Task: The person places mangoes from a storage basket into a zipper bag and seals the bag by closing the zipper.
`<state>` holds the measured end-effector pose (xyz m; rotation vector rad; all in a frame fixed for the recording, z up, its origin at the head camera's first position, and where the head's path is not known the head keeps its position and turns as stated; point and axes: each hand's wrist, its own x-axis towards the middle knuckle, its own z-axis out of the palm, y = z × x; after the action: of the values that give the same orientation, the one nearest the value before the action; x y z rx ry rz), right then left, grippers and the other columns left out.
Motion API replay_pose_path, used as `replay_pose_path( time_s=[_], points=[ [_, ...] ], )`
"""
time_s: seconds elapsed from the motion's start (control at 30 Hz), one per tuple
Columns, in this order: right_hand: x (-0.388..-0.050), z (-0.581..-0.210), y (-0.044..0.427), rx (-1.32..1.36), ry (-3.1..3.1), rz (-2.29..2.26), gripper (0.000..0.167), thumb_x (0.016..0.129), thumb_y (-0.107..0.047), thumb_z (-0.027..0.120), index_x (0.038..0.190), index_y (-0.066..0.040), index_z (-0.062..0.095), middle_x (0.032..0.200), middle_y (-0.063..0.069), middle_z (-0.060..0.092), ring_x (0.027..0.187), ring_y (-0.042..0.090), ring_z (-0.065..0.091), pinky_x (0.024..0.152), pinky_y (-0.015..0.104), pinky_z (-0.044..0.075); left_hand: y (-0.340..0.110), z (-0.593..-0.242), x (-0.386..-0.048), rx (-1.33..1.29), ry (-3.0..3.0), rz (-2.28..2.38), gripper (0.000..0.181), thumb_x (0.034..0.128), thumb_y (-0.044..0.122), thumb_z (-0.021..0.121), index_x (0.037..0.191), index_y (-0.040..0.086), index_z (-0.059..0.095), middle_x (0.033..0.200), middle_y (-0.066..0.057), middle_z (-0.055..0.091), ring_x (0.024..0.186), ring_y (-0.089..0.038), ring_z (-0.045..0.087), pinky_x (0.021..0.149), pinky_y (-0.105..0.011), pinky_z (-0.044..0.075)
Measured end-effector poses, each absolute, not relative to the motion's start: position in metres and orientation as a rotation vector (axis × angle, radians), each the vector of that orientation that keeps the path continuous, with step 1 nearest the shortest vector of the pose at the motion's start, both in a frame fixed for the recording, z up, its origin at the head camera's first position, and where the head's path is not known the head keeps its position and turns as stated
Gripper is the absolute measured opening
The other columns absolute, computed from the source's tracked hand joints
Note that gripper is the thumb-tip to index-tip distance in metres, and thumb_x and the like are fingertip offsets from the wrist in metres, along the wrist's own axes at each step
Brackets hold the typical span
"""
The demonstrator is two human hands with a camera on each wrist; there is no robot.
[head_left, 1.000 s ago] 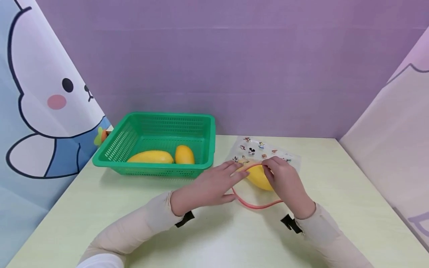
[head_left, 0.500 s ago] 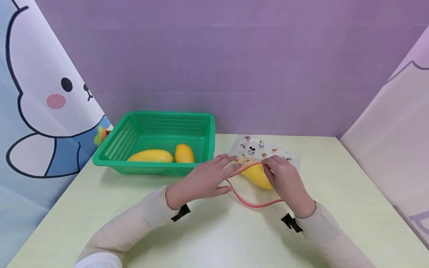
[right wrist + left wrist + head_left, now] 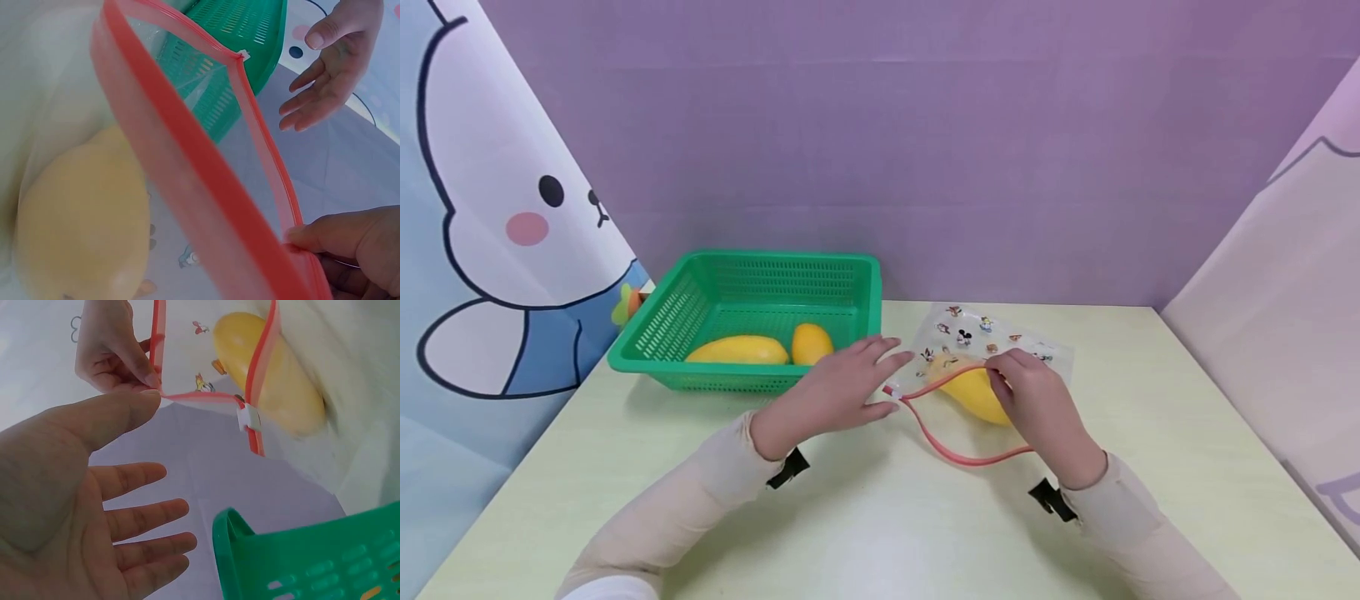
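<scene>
A red edge strip [image 3: 973, 462] of a clear bag [image 3: 992, 323] printed with small cartoon figures is pinched between the thumb and fingers of the right hand [image 3: 1037, 408], that hand's grip being clenched on the bag's mouth. The mouth is spread into a loop, and its two red strips are brought together at the far end from that hand, where a white slider [image 3: 249, 417] is fitted. A large yellow fruit [image 3: 979, 397] is contained in the bag and is seen through its film, to the right of the basket in the head view. The grip of the left hand [image 3: 835, 390] is released: its fingers are extended and spread, with nothing held, and it is poised just beside the slider end, apart from it in the right wrist view. The near right corner of a green basket [image 3: 745, 367] is partly covered by that hand. Inside the basket a longer yellow fruit [image 3: 741, 350] and a shorter one [image 3: 812, 344] are laid near each other. Basket and bag are both carried by a pale bench [image 3: 880, 533], backed by a purple cloth [image 3: 880, 167].
</scene>
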<state>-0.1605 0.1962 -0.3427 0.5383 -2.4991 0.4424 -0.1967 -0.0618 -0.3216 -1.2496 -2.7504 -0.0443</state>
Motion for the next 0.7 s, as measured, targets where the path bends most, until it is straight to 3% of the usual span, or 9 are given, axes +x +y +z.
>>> replay_pose_path(
  time_s=[0.2,0.7],
  points=[
    [-0.161,-0.344,0.197,0.538,-2.491,0.436,0.015,0.074,0.005,0.075,0.087,0.000,0.069,0.083,0.010,0.066,0.073,0.023,0.061,0.066,0.035,0.055,-0.069,-0.323,-0.200,-1.227,-2.752,-0.085,0.066,0.0869,0.042,0.064,0.142,0.014,0.041,0.143,-0.011,0.043,0.132,-0.027,0.040,0.089,-0.040,0.051],
    [-0.159,-0.344,0.198,0.541,-2.490,0.431,0.014,0.076,0.005,0.074,0.088,0.000,0.068,0.084,0.010,0.066,0.075,0.024,0.063,0.067,0.035,0.056,-0.088,-0.312,-0.217,-1.142,-2.808,-0.086,0.065,0.0868,0.038,0.066,0.141,0.012,0.042,0.142,-0.014,0.044,0.131,-0.032,0.040,0.096,-0.047,0.045]
  ],
)
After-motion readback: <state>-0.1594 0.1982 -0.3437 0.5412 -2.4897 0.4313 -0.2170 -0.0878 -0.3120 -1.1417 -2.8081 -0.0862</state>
